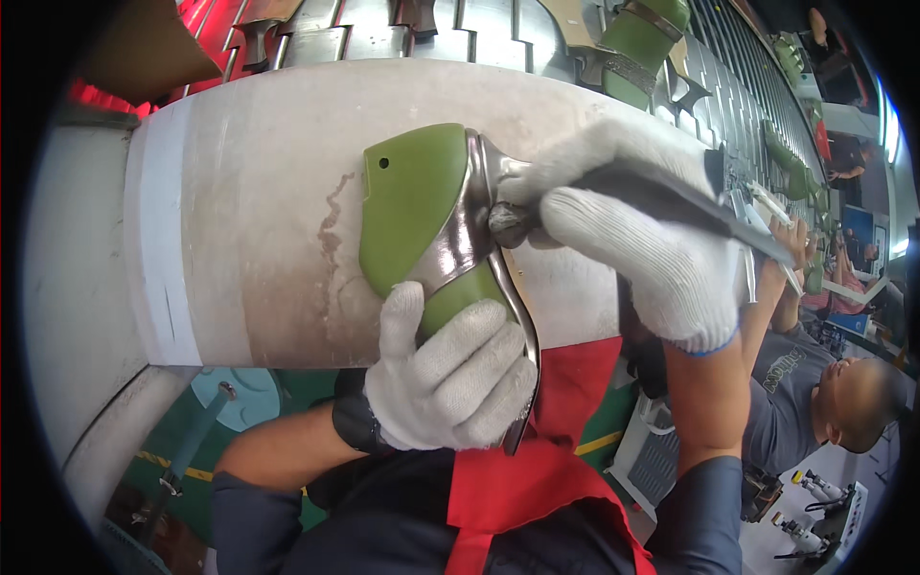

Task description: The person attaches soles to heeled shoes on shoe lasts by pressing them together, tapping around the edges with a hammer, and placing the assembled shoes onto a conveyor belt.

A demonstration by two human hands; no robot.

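Left fingers (476,359), half-curled, are holding the central green-and-metal piece (412,206); right fingers (602,228) are pinching a dark tool (661,187); work appears underway, remainder unclear.

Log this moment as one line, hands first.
Left hand: gloved, on green part | right hand: gloved, gripping dark tool | things: metallic trim on green part, over pale bench | rest: co-worker at right

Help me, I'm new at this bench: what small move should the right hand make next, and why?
Probably guide the rounded grey tip slightly along the glossy metallic band. The right hand, gripping a dark tool, has that tip right at the band, though contact is hard to confirm; the left hand holds the green piece, seemingly steadying it.
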